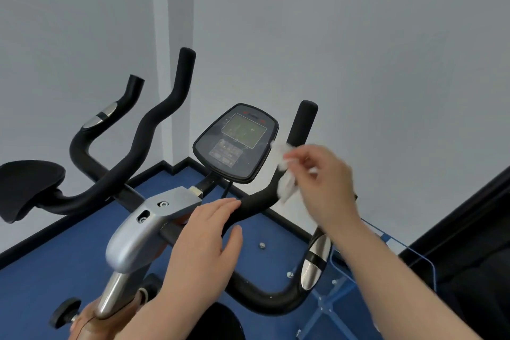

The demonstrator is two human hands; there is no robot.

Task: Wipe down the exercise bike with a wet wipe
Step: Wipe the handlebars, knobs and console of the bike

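The exercise bike has black foam handlebars [256,203], a silver stem housing [143,229] and a dark console [236,141] with a screen. My left hand [204,240] rests on the right handlebar bar just right of the stem, fingers over the top and thumb under it. My right hand [320,174] pinches a crumpled white wet wipe [284,171] against the upright part of the right handlebar, beside the console's right edge.
A black seat or pad [27,188] is at the far left, with a second black handlebar [110,124] behind. Grey walls meet in a corner beyond the bike. Blue floor lies below; a blue metal frame [331,303] and a dark object [469,243] stand at the right.
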